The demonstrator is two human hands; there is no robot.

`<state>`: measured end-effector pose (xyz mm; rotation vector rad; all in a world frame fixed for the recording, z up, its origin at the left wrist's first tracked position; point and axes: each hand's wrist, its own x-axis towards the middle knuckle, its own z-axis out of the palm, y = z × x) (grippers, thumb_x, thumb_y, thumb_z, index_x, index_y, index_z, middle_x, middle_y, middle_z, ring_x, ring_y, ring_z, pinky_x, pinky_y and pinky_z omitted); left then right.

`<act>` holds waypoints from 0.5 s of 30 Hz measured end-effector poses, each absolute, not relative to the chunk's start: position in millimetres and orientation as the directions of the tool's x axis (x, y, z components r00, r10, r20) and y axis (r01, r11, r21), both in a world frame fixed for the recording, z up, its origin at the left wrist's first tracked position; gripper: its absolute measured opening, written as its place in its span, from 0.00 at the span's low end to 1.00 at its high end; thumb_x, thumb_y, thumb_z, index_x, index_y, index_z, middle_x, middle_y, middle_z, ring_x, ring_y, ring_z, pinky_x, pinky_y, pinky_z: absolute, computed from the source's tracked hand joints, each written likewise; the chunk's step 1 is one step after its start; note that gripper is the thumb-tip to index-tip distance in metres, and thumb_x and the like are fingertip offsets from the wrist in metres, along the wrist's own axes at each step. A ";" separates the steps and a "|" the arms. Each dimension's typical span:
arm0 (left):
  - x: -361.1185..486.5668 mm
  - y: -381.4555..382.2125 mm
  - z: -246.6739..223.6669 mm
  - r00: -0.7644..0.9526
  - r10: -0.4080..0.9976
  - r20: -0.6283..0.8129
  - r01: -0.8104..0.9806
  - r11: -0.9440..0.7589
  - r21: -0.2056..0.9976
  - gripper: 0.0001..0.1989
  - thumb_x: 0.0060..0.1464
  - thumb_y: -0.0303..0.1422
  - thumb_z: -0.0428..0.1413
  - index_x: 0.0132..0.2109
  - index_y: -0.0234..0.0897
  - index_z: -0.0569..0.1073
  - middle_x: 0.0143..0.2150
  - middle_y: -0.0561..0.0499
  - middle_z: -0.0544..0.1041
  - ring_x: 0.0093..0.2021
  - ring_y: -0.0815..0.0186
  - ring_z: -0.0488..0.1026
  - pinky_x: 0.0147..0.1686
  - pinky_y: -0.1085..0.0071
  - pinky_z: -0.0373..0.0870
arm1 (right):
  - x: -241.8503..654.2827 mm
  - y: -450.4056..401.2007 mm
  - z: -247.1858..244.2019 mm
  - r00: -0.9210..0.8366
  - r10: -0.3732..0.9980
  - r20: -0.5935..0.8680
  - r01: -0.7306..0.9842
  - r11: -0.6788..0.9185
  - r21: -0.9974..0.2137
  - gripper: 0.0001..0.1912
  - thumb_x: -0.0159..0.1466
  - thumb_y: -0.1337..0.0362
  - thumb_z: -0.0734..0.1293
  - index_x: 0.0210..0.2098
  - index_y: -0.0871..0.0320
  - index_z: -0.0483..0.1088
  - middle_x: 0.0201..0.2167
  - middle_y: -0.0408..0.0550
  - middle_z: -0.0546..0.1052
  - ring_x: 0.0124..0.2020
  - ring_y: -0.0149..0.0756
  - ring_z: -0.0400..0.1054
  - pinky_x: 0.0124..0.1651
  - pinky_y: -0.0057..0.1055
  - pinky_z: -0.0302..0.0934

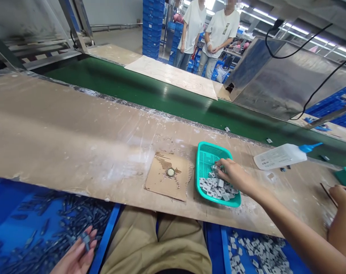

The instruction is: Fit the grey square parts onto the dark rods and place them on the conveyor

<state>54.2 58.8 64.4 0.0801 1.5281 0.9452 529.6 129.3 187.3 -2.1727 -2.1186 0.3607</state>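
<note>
My left hand [78, 253], low on the left over a blue bin, has its fingers closed on a small dark grey-blue plastic part [86, 239]. My right hand [232, 173] reaches into a green plastic basket [199, 163], thumb and fingers pinched on a small light-grey plastic piece [214, 168]. Below those fingers lies a heap of similar grey pieces [218, 188]. Left of the basket, a stained cardboard square [156, 179] carries a bottle cap [170, 172] with pale stuff inside.
A glue-like bottle [278, 156] lies to the right. Beyond it, a co-worker's hand [340, 194] holds a thin stick. Blue bins hold dark parts [53, 217] and grey pieces [264, 251]. A green belt [110, 78] crosses behind; two people [218, 30] stand past it.
</note>
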 end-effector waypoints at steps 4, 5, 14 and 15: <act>95.3 71.8 93.9 -0.053 0.563 -0.825 -0.606 0.638 0.474 0.20 0.29 0.19 0.62 0.35 0.37 0.76 0.30 0.51 0.76 0.25 0.70 0.70 0.20 0.78 0.69 | 526.8 127.7 196.3 0.099 0.986 -0.132 0.771 -0.160 -0.617 0.11 0.60 0.55 0.63 0.32 0.56 0.63 0.36 0.51 0.77 0.38 0.43 0.72 0.38 0.35 0.64; 105.3 73.2 104.7 -0.027 0.604 -0.797 -0.614 0.619 0.490 0.20 0.29 0.20 0.63 0.35 0.36 0.76 0.30 0.51 0.75 0.25 0.71 0.69 0.20 0.79 0.68 | 523.6 129.0 200.3 0.110 0.984 -0.143 0.688 -0.179 -0.703 0.13 0.58 0.52 0.65 0.31 0.56 0.63 0.34 0.51 0.77 0.37 0.42 0.72 0.38 0.35 0.64; 164.6 77.3 144.9 0.217 0.790 -0.573 -0.577 0.578 0.578 0.17 0.47 0.34 0.62 0.45 0.32 0.74 0.34 0.48 0.73 0.32 0.70 0.70 0.31 0.78 0.69 | 439.3 145.1 210.2 -0.154 0.986 0.061 0.775 0.159 -0.611 0.11 0.59 0.57 0.66 0.39 0.56 0.73 0.34 0.49 0.77 0.34 0.39 0.70 0.37 0.35 0.65; 167.8 77.6 144.1 0.233 0.793 -0.563 -0.583 0.577 0.571 0.17 0.48 0.34 0.60 0.46 0.32 0.74 0.35 0.47 0.74 0.33 0.70 0.70 0.33 0.77 0.69 | 430.5 147.1 206.6 -0.225 0.970 0.094 0.797 0.238 -0.555 0.10 0.60 0.59 0.65 0.39 0.56 0.73 0.34 0.49 0.76 0.33 0.38 0.70 0.37 0.35 0.65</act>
